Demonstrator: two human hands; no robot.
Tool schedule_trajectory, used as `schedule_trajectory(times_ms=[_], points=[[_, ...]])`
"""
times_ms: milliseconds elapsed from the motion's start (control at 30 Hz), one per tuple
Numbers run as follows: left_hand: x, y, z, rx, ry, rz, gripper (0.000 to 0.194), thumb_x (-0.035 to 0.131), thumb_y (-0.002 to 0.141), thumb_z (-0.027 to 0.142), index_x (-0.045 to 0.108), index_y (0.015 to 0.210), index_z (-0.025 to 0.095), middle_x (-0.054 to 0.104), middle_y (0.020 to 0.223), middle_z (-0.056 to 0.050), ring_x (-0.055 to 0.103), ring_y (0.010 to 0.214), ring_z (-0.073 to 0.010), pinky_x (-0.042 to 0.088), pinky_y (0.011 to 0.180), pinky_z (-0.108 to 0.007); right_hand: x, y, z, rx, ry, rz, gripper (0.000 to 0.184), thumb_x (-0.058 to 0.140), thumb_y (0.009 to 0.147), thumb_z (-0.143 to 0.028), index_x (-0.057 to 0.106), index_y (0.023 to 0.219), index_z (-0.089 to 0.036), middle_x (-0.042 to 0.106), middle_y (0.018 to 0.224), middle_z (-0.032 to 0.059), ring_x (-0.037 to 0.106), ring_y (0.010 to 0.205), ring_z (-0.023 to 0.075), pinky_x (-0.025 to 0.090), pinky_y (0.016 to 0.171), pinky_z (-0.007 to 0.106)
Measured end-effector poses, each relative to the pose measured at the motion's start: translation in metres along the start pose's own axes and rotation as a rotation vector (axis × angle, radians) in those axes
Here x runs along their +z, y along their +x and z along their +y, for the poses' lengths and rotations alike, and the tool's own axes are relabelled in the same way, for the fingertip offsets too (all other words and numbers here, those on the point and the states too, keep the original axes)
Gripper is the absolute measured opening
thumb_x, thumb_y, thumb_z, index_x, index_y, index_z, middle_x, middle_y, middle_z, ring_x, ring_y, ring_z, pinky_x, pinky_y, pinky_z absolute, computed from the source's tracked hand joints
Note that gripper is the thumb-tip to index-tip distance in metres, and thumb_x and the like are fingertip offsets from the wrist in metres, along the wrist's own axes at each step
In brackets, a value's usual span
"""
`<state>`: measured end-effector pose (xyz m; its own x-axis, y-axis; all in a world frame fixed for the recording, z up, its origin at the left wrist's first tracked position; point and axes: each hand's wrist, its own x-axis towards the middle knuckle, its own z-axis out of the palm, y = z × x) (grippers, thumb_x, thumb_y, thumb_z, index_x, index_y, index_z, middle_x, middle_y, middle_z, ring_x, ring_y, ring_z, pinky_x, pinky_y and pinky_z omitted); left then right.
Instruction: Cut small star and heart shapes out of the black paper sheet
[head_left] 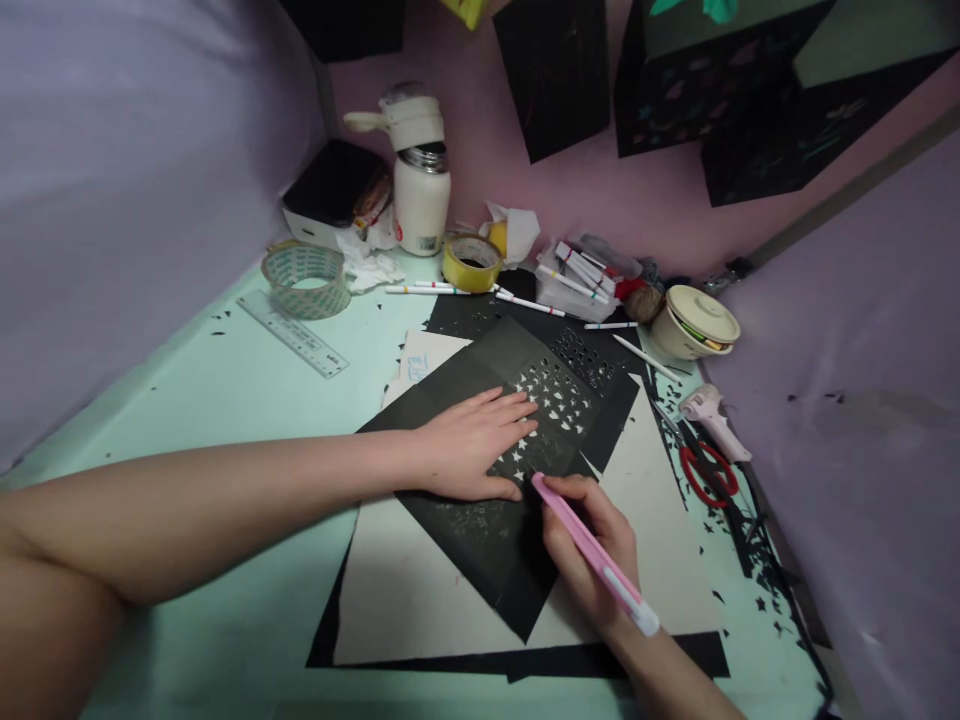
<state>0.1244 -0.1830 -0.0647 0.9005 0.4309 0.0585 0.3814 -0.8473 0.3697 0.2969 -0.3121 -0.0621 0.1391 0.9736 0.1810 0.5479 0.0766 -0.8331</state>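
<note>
My left hand (472,445) lies flat with fingers stretched out on a black paper sheet (465,385), pressing it down beside a patch of small cut-out shapes (559,400). My right hand (592,555) is closed around a pink craft knife (592,555), held like a pen. The knife's tip touches the black sheet just below my left thumb. The black sheet rests on a white board (405,590), which lies over more black paper (525,662).
Red scissors (709,475) and black paper scraps lie at the right. A tape roll (306,280), a clear ruler (292,333), a yellow tape roll (470,262), a white flask (420,190), marker pens (427,289) and a lidded bowl (694,322) stand behind. Purple walls close both sides.
</note>
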Motion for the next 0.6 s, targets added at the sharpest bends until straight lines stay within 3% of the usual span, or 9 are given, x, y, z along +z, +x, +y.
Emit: schedule_trajectory(times_ms=[100, 333, 467, 600], points=[[-0.001, 0.0, 0.001, -0.002, -0.004, -0.006, 0.081, 0.053, 0.082, 0.062, 0.037, 0.142, 0.01, 0.027, 0.154, -0.015, 0.019, 0.144, -0.0269, 0.009, 0.118, -0.041, 0.001, -0.001, 0.002, -0.049, 0.003, -0.027, 0.01, 0.061, 0.08, -0.019, 0.066, 0.089, -0.019, 0.067, 0.074, 0.0026, 0.061, 0.06, 0.0163, 0.048, 0.055, 0.025], [0.0, -0.001, 0.0, -0.002, -0.007, 0.0, 0.08, 0.053, 0.081, 0.063, 0.038, 0.141, 0.011, 0.028, 0.154, -0.015, 0.019, 0.144, -0.0267, 0.009, 0.118, -0.041, -0.004, -0.002, 0.008, 0.013, 0.07, 0.078, 0.006, 0.062, 0.084, -0.023, 0.066, 0.088, -0.021, 0.067, 0.073, 0.0015, 0.061, 0.058, 0.0147, 0.05, 0.053, 0.024], [0.0, 0.0, 0.0, -0.01, -0.007, -0.004, 0.08, 0.054, 0.082, 0.062, 0.038, 0.141, 0.01, 0.028, 0.154, -0.014, 0.019, 0.144, -0.0266, 0.009, 0.118, -0.041, -0.004, -0.003, 0.011, 0.044, 0.174, 0.023, 0.021, 0.066, 0.082, -0.022, 0.061, 0.103, -0.022, 0.071, 0.082, 0.0043, 0.067, 0.063, 0.0164, 0.054, 0.056, 0.025], [-0.001, 0.0, 0.0, -0.011, -0.006, -0.024, 0.081, 0.054, 0.081, 0.062, 0.037, 0.142, 0.01, 0.026, 0.154, -0.014, 0.018, 0.144, -0.0263, 0.008, 0.118, -0.041, -0.004, -0.004, 0.011, -0.001, 0.047, 0.053, 0.005, 0.064, 0.084, -0.023, 0.06, 0.081, -0.021, 0.067, 0.066, 0.0008, 0.062, 0.054, 0.0136, 0.049, 0.049, 0.022]])
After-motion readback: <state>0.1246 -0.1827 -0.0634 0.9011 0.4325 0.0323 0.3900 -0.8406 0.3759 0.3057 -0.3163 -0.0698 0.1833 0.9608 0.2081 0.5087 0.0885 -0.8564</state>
